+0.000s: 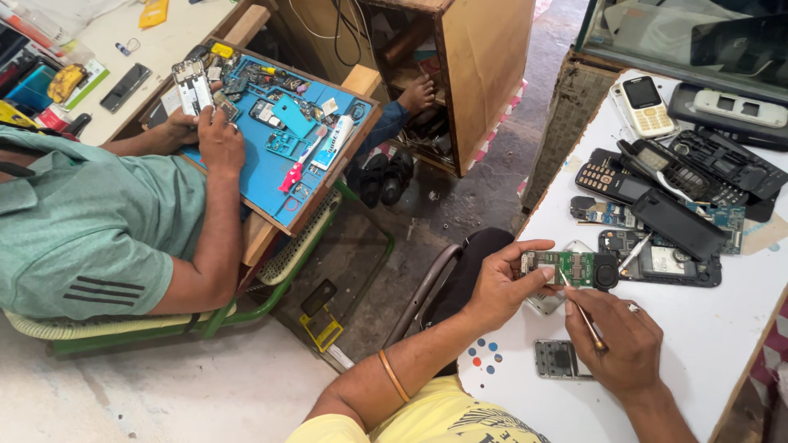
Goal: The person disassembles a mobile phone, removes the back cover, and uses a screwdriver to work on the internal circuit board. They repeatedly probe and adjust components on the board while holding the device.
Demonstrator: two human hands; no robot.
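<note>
My left hand [502, 283] grips a small green phone circuit board [568, 267] by its left end, held over the white table [706, 344]. My right hand [625, 343] pinches a thin tool [581, 312] like a pen, its tip touching the board's lower edge. A black round part [607, 271] sits at the board's right end. A grey keypad piece [558, 359] lies on the table just left of my right hand.
Several opened phones and back covers [669, 197] lie spread on the table's far side. A person in a green shirt [90, 221] sits at left, working on a phone [192, 85] over a blue mat [271, 156] with tools. A wooden cabinet [484, 74] stands between.
</note>
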